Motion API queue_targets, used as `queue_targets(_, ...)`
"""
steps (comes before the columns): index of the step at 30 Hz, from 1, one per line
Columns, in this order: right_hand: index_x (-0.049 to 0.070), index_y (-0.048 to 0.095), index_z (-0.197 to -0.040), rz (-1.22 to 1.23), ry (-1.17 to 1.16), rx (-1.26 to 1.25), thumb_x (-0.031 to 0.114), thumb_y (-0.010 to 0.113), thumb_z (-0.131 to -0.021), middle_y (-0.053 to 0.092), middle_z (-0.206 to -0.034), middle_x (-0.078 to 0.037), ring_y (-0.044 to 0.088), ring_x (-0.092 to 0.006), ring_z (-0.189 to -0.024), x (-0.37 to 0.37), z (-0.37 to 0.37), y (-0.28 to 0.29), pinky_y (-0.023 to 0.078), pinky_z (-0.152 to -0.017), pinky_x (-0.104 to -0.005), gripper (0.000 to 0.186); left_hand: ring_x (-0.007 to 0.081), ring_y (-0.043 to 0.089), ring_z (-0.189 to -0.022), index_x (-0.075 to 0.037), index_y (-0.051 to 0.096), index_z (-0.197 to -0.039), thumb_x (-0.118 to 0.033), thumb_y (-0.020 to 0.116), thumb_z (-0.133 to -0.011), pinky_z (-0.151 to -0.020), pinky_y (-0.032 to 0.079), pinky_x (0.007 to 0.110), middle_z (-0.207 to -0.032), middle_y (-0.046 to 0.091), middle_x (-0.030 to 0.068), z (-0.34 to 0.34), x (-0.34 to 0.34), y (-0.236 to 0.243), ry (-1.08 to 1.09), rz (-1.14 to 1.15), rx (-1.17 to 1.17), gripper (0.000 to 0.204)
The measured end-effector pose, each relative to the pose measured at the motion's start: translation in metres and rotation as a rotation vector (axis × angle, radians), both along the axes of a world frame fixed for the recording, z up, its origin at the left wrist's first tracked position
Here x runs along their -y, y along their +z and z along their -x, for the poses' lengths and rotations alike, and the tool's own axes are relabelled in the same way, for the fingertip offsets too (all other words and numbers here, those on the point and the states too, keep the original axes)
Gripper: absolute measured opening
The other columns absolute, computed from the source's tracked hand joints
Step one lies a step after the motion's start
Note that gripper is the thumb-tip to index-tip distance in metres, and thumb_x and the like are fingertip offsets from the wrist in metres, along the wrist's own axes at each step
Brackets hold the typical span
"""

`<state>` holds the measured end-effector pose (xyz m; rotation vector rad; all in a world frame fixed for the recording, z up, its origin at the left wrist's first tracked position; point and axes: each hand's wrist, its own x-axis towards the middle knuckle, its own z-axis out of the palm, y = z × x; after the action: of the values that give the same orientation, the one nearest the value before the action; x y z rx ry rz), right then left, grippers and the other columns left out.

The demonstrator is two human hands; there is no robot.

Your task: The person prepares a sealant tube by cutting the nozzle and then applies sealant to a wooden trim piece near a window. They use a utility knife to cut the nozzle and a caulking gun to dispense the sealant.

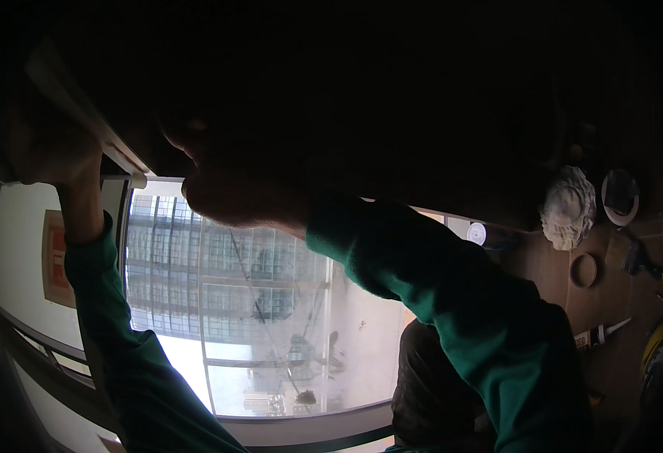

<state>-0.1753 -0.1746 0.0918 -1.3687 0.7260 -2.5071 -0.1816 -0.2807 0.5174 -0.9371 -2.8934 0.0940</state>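
Upper half of the view is near black; most detail there lost.

Left hand (44, 147), raised, dim, sits at the left end of a pale strip (89, 124), a long flat slat or trim piece that runs diagonally from upper left down to a blunt end just above the window's top left corner. Fingers seem wrapped onto the strip's edge, but shadow hides how tightly; cannot tell for sure.

Right hand (229, 189) is a dark silhouette against the window (271, 302), just right of the strip's lower end. Knuckles bunched, fingers curled together; whether they grip anything cannot be told. Contact with the strip is hidden.

Both forearms are in green sleeves (452, 302), cut off at the lower edge.

Strip: off-white, thin, straight-edged, upper end fading into the dark.

Window: large, bright, gridded building facade beyond the glass. Left of it, a pale wall panel carrying an orange rectangle (58, 257). Right of it, wooden surface with a white sculpted bust (569, 208), a round white dish (620, 196), a small wooden ring (584, 269); further items at the right edge too dim to name.
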Motion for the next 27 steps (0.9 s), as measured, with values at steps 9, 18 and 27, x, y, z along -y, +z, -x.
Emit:
queue_targets(9,0.017,0.026,-0.156,-0.056,0.022,-0.01,0.005,0.052,-0.086,0.033,-0.155,-0.022,0.044,-0.0398,-0.135,-0.019,0.004,0.004,0.038,-0.111,-0.0533,0.076,0.0303,0.049,-0.132,-0.009,0.039,-0.144,-0.035,0.057,-0.099,-0.108,0.044,0.04,-0.14,0.051,0.0168,-0.008,-0.04,-0.074,0.049,-0.435,0.113,0.056)
queue_targets(18,0.019,0.028,-0.156,-0.245,0.016,-0.035,0.005,0.053,-0.087,0.035,-0.153,-0.022,0.044,-0.0392,-0.135,-0.056,0.027,-0.004,0.04,-0.11,-0.0532,0.074,0.0307,0.062,-0.118,-0.005,0.045,-0.143,-0.013,0.067,-0.094,-0.094,0.057,0.041,-0.129,0.062,0.0164,0.0,-0.033,-0.12,-0.289,0.166,-0.428,0.054)
queue_targets(27,0.017,0.03,-0.155,-0.227,-0.068,0.001,0.006,0.054,-0.088,0.036,-0.152,-0.022,0.044,-0.0389,-0.134,-0.043,0.047,0.004,0.041,-0.109,-0.053,0.072,0.0321,0.063,-0.117,-0.007,0.046,-0.142,-0.009,0.059,-0.097,-0.099,0.055,0.04,-0.132,0.06,0.02,0.011,-0.065,-0.15,-0.522,0.608,-0.472,0.047)
